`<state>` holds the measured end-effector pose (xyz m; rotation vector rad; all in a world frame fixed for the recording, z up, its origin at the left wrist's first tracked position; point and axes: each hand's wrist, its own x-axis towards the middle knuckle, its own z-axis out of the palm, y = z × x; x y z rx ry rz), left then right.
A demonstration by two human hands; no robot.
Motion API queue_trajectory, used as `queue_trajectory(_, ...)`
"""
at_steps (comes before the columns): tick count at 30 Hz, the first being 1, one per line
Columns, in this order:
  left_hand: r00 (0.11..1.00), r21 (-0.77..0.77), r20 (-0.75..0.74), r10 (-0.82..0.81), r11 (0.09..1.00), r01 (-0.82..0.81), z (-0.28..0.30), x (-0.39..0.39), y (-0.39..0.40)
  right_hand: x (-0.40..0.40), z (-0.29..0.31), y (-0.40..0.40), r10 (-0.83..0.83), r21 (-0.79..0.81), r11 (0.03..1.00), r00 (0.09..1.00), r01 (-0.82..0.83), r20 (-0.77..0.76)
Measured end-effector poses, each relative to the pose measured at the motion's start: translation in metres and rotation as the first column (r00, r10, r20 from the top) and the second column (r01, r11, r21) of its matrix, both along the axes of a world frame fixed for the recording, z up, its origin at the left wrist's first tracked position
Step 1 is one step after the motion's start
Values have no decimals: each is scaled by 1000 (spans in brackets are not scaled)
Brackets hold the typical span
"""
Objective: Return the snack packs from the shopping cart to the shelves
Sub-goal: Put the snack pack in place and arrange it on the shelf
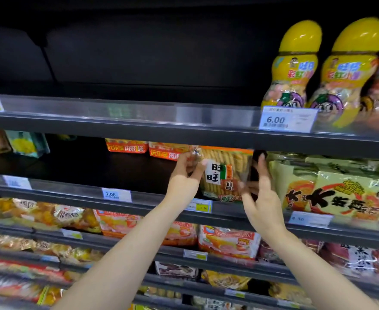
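Orange-topped cracker pack (226, 173) upright on shelf (139, 193) — left hand (185, 175) pinching it, right hand (262, 198) straight-fingered.

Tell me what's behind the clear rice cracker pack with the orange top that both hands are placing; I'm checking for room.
Behind the clear rice cracker pack only dark shelf interior shows at its right edge. The pack and the left hand and right hand cover the rest.

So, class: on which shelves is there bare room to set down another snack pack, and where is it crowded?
Free: the top shelf left of the yellow-capped bottles, and the dark stretch of the second shelf left of the rice cracker pack between both hands. Crowded: right of that pack, against the green packs, and the lower shelves.
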<state>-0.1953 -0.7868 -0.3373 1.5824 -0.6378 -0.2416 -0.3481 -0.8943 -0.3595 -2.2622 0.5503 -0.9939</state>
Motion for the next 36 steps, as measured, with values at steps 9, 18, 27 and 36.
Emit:
queue_trajectory(9,987,220,163,-11,975,-26,1,-6,-15,16,-4,-14,-77,-120,992,960,46,-269)
queue_trajectory(18,839,220,541,-51,972,-83,-27,8,10,19,-2,-15,-86,-135,991,879,25,-469)
queue_trajectory(27,775,391,604,-186,916,-85,-20,14,6,16,5,-15,-41,-38,999,887,27,-460)
queue_trajectory(36,664,505,707,-245,831,-232,-14,9,50,0,18,14,4,-270,958,946,-97,-323)
